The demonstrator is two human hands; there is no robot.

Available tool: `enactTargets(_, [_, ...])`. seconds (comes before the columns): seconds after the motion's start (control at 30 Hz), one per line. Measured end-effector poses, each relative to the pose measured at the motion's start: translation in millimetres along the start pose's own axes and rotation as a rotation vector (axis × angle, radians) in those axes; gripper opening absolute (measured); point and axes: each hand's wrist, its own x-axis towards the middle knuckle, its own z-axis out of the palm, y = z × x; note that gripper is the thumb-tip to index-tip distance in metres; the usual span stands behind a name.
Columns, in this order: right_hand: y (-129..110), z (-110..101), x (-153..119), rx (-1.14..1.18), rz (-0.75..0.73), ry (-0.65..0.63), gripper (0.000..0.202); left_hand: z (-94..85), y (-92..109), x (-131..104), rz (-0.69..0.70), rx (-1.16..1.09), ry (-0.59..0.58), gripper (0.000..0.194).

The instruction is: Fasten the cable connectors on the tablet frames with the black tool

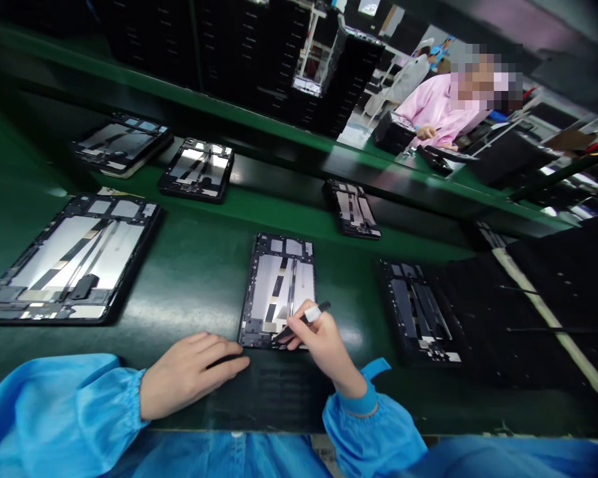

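Observation:
In the middle of the green bench lies an opened tablet, with silver plates, dark ribbon cables and small parts showing inside. My right hand grips a slim black pen-shaped tool with a white wrap near its upper end. The tool slants down to the tablet's lower edge; what its tip touches is too small to make out. My left hand lies on the bench with its fingers stretched out, holding nothing. Its fingertips reach the tablet's lower left corner.
Other opened tablets lie around: a large-looking one at left, one behind it, one at the back, one at right. Black trays stand far right. Beyond the shelf, a person in pink works.

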Motion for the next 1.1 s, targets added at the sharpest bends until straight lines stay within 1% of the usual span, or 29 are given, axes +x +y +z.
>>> enactTargets(0.03, [-3.7,-1.1,6.1,-0.002,0.015,-0.012,0.056,1.0,-2.4,2.8,-0.005,0.058,0.009,0.031])
enactTargets(0.1, [-6.4,-1.4,14.9,-0.008,0.033,-0.027,0.059,3.9,-6.2,6.4,0.003,0.144,-0.014,0.035])
enactTargets(0.17, [-4.7,-0.3,19.3,-0.007,0.041,-0.036,0.060,6.6,-8.3,7.2,0.020,0.177,-0.037,0.038])
enactTargets(0.23, [-1.5,1.2,20.8,-0.004,0.046,-0.043,0.059,8.2,-9.1,6.1,0.017,0.174,-0.050,0.038])
enactTargets(0.33, [2.7,3.7,22.3,-0.013,0.060,-0.052,0.057,7.8,-9.9,4.1,-0.020,0.108,-0.054,0.036])
enactTargets(0.4, [4.8,5.2,24.2,-0.022,0.072,-0.063,0.056,6.9,-10.8,3.4,-0.041,0.053,-0.009,0.032])
enactTargets(0.47, [6.6,6.0,26.5,-0.028,0.081,-0.080,0.054,6.7,-11.7,3.2,-0.033,0.033,0.042,0.030])
enactTargets(0.53, [8.5,5.9,28.6,-0.037,0.088,-0.094,0.053,7.5,-12.6,2.8,-0.018,0.049,0.055,0.031])
enactTargets(0.7, [12.3,4.6,30.6,-0.052,0.093,-0.094,0.055,12.7,-13.8,-0.4,0.004,0.138,0.008,0.040])
enactTargets(0.83, [11.5,5.5,30.2,-0.031,0.090,-0.097,0.055,14.4,-14.1,-3.1,-0.001,0.161,-0.019,0.039])
enactTargets(1.0, [11.0,6.5,30.4,-0.024,0.097,-0.098,0.054,13.5,-13.9,-3.8,0.001,0.153,-0.009,0.038])
enactTargets(1.1, [11.6,6.6,30.6,-0.032,0.092,-0.099,0.053,13.1,-13.3,-2.6,0.003,0.155,-0.035,0.038])
